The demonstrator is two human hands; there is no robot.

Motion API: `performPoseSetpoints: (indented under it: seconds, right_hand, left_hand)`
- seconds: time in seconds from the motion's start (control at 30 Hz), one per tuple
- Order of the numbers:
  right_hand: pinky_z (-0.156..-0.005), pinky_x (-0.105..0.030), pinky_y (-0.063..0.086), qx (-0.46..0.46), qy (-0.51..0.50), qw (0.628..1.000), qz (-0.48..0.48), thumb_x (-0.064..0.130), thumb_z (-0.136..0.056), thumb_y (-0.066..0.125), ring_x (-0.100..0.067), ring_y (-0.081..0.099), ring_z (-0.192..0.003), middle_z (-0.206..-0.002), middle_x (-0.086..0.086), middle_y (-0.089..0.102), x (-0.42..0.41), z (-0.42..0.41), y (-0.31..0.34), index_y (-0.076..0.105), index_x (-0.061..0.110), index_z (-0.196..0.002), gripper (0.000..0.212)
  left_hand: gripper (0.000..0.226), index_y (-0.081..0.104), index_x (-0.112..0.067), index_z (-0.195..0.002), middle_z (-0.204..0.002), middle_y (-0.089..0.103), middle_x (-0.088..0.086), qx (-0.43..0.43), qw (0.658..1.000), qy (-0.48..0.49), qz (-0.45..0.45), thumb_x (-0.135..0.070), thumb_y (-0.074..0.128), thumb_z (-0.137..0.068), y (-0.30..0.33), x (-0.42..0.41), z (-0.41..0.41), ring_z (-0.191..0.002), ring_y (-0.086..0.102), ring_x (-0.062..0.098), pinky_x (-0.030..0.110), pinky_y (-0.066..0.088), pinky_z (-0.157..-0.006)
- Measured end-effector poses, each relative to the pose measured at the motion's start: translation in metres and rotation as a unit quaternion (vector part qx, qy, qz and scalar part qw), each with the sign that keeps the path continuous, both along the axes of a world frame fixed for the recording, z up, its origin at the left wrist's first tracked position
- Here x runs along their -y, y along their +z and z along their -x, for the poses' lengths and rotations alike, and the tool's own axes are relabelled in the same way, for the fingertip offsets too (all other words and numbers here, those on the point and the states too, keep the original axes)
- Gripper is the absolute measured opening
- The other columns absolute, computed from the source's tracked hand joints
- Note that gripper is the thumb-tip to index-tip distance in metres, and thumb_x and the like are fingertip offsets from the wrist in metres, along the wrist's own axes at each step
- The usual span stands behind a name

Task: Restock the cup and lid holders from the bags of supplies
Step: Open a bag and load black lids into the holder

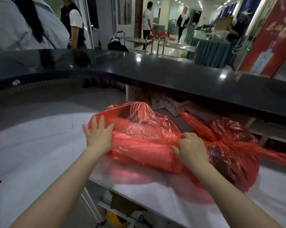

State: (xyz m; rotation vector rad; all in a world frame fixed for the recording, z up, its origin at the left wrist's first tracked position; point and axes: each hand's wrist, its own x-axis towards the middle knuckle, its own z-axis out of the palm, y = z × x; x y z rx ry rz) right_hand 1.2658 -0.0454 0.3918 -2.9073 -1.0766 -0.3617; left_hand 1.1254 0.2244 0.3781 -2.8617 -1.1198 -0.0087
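A red translucent plastic bag lies on the white lower counter, with long stacked sleeves showing through it. My left hand rests flat with straight fingers on the bag's left end. My right hand has its fingers curled into the bag's plastic at its right side. A second red bag, tied shut and darker inside, lies right beside it on the right. No cup or lid holder is in view.
A raised black countertop curves across behind the bags. White cartons sit under it at the back. Open shelves lie below the counter edge. People stand beyond the counter at upper left.
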Motion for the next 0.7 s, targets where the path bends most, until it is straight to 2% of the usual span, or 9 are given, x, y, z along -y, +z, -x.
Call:
performPoseSetpoints:
  seconds: [0.07, 0.13, 0.17, 0.23, 0.33, 0.43, 0.53, 0.6, 0.7]
  right_hand:
    - [-0.087, -0.036, 0.043, -0.009, -0.007, 0.999, -0.041, 0.044, -0.087, 0.06, -0.022, 0.051, -0.108, -0.117, 0.0, 0.058, 0.002, -0.002, 0.005, 0.069, 0.022, -0.101, 0.027]
    - [-0.084, -0.036, 0.043, -0.026, -0.005, 0.998, -0.052, 0.036, -0.087, 0.062, -0.022, 0.051, -0.106, -0.117, 0.0, 0.056, -0.001, -0.001, 0.009, 0.064, 0.025, -0.11, 0.025]
    - [-0.086, -0.036, 0.044, -0.03, -0.002, 0.998, -0.059, 0.033, -0.086, 0.062, -0.023, 0.05, -0.108, -0.118, -0.001, 0.055, -0.004, 0.001, 0.01, 0.064, 0.024, -0.109, 0.025]
    - [-0.093, -0.041, 0.043, -0.02, 0.016, 0.996, -0.09, 0.031, -0.082, 0.064, -0.027, 0.046, -0.117, -0.123, -0.006, 0.054, -0.012, 0.01, 0.014, 0.069, 0.017, -0.093, 0.018]
    - [-0.104, -0.053, 0.037, 0.021, 0.093, 0.986, -0.138, 0.033, -0.076, 0.072, -0.036, 0.041, -0.129, -0.128, -0.015, 0.054, -0.027, 0.025, 0.02, 0.066, 0.016, -0.073, 0.018]
    - [-0.115, -0.056, 0.014, 0.01, 0.169, 0.982, -0.079, 0.042, -0.085, 0.061, -0.035, 0.019, -0.143, -0.15, -0.012, 0.036, -0.048, 0.031, 0.02, 0.071, 0.027, -0.088, 0.018]
    - [-0.117, -0.051, 0.006, -0.078, 0.112, 0.99, -0.033, 0.045, -0.096, 0.042, -0.029, 0.004, -0.147, -0.159, -0.006, 0.015, -0.065, 0.024, 0.014, 0.062, 0.031, -0.118, 0.033]
    - [-0.115, -0.048, 0.022, -0.118, 0.04, 0.991, -0.054, 0.039, -0.099, 0.038, -0.031, 0.02, -0.142, -0.154, -0.011, 0.028, -0.07, 0.015, 0.016, 0.056, 0.016, -0.126, 0.04]
    - [-0.082, -0.039, 0.043, -0.137, -0.028, 0.969, -0.203, 0.028, -0.097, 0.041, -0.033, 0.055, -0.106, -0.115, -0.012, 0.058, -0.071, 0.002, 0.03, 0.059, 0.007, -0.101, 0.028]
  left_hand:
    - [0.065, 0.035, -0.035, -0.142, -0.155, 0.024, 0.012, 0.034, 0.998, 0.007, 0.043, -0.009, 0.046, -0.084, 0.01, -0.011, 0.007, -0.141, 0.021, 0.036, 0.059, 0.021, -0.11]
    - [0.057, 0.048, -0.03, -0.13, -0.131, 0.056, 0.01, 0.125, 0.988, 0.022, 0.088, -0.005, 0.046, -0.079, 0.02, -0.018, 0.01, -0.115, 0.053, 0.035, 0.043, 0.045, -0.092]
    - [0.051, 0.051, -0.027, -0.123, -0.117, 0.063, 0.011, 0.179, 0.978, 0.032, 0.102, -0.004, 0.045, -0.078, 0.024, -0.02, 0.01, -0.099, 0.059, 0.035, 0.038, 0.046, -0.08]
    - [0.036, 0.048, -0.024, -0.107, -0.092, 0.066, 0.009, 0.276, 0.952, 0.044, 0.127, -0.003, 0.043, -0.08, 0.033, -0.018, 0.009, -0.072, 0.055, 0.03, 0.034, 0.039, -0.063]
    - [0.031, 0.04, -0.027, -0.097, -0.074, 0.06, -0.005, 0.395, 0.892, 0.021, 0.219, -0.002, 0.046, -0.08, 0.043, -0.013, 0.009, -0.056, 0.052, 0.015, 0.026, 0.033, -0.05]
    - [0.037, 0.05, -0.031, -0.084, -0.083, 0.063, -0.002, 0.459, 0.832, -0.035, 0.31, 0.006, 0.042, -0.083, 0.052, -0.013, 0.011, -0.044, 0.055, 0.009, 0.017, 0.039, -0.037]
    - [0.052, 0.063, -0.029, -0.074, -0.1, 0.068, -0.003, 0.473, 0.791, -0.08, 0.381, 0.014, 0.035, -0.082, 0.062, -0.014, 0.017, -0.055, 0.062, 0.01, 0.028, 0.048, -0.038]
    - [0.056, 0.071, -0.026, -0.074, -0.113, 0.066, -0.01, 0.476, 0.772, -0.104, 0.409, 0.017, 0.034, -0.081, 0.065, -0.017, 0.021, -0.073, 0.067, 0.002, 0.021, 0.053, -0.051]
    - [0.062, 0.077, -0.026, -0.065, -0.106, 0.07, -0.013, 0.468, 0.756, -0.138, 0.437, 0.019, 0.035, -0.076, 0.075, -0.024, 0.023, -0.1, 0.063, 0.006, 0.017, 0.053, -0.074]
